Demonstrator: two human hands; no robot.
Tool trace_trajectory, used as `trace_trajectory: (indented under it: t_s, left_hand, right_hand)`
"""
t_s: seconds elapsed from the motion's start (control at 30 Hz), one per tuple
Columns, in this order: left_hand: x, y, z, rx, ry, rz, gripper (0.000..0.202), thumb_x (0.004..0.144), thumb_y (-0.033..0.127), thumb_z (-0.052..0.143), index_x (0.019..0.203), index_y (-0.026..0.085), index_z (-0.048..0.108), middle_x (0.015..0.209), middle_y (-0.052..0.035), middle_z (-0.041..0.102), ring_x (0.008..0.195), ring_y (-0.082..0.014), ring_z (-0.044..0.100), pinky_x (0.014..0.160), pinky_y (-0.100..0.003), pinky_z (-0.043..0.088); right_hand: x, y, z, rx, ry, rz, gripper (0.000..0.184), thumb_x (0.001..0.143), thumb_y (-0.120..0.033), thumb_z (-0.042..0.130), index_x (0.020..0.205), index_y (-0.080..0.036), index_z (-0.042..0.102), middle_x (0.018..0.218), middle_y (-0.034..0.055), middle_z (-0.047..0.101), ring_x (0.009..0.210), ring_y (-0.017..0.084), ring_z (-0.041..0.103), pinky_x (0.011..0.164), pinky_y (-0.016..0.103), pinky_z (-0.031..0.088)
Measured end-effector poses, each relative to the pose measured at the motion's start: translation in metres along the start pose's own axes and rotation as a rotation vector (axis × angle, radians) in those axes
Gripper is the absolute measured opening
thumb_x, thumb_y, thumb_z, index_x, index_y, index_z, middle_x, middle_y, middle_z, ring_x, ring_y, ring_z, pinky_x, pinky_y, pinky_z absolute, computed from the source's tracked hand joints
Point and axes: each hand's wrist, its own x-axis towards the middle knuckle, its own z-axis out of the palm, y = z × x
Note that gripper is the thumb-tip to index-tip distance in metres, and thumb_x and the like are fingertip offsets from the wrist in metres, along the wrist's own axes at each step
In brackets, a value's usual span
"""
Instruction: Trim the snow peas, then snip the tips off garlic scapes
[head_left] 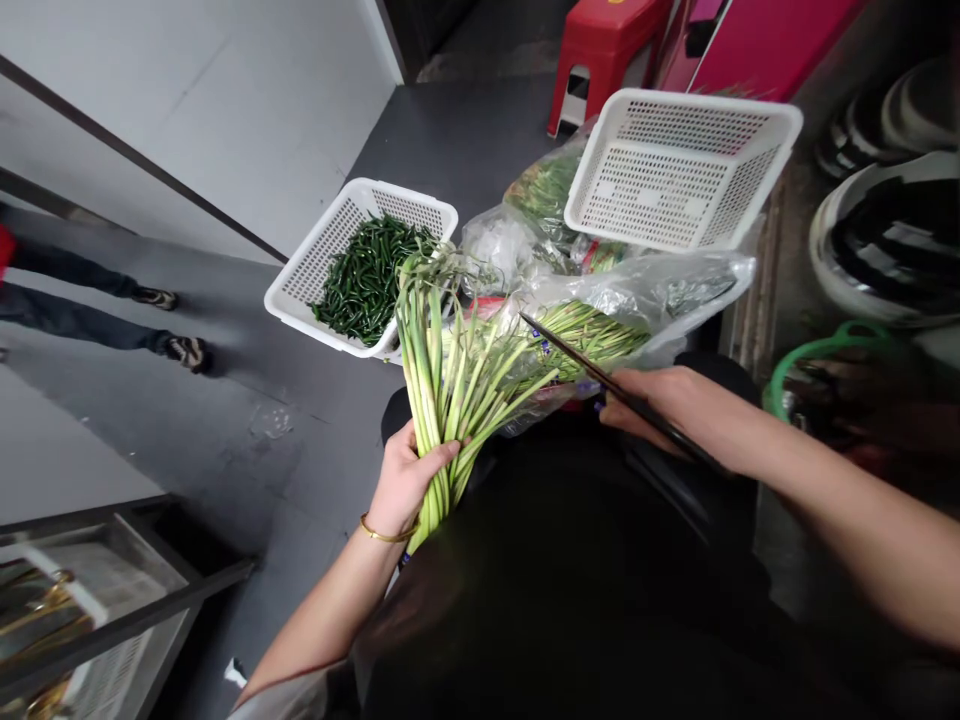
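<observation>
My left hand (411, 475) is closed around a thick bunch of garlic scapes (442, 400), pale green stems with their drooping thin ends pointing away from me. In my right hand (660, 405) is a long dark knife (566, 350), seen nearly edge-on. Its tip points toward the bunch, close to the loose stems on the right; whether they touch I cannot tell. Under and beyond the knife, more garlic scapes (600, 335) lie in a clear plastic bag (675, 280). Small blue-purple bands show among the stems.
A white basket (300, 270) of green chillies (375, 275) stands at left. Another white basket (675, 180) rests tilted over bagged greens. Behind are a red stool (607, 45) and pink panel. Buckets (832, 250) stand right, a metal rack (150, 560) lower left. A person's legs (90, 300) show left.
</observation>
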Motion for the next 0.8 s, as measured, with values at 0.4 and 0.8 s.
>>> trace_trajectory:
  t_s: [0.4,0.8]
  left_hand:
    - [-0.001,-0.002,0.002,0.044,0.053,0.022,0.036,0.058,0.025,0.08,0.09,0.012,0.068,0.085,-0.0062,0.071,0.072,-0.0187,0.064,0.069,-0.03,0.052]
    - [0.006,-0.003,0.002,-0.134,0.006,-0.068,0.037,0.059,0.031,0.08,0.088,0.012,0.069,0.085,-0.0083,0.072,0.067,-0.0197,0.065,0.065,-0.032,0.053]
  right_hand:
    - [0.018,-0.039,0.036,-0.154,-0.301,-0.084,0.049,0.089,-0.059,0.039,0.096,-0.016,0.061,0.085,0.014,0.071,0.078,0.031,0.068,0.061,0.033,0.045]
    - [0.019,-0.03,0.044,-0.287,-0.192,-0.059,0.06,0.087,-0.067,0.035,0.093,-0.012,0.06,0.078,0.0145,0.07,0.074,0.029,0.068,0.058,0.031,0.042]
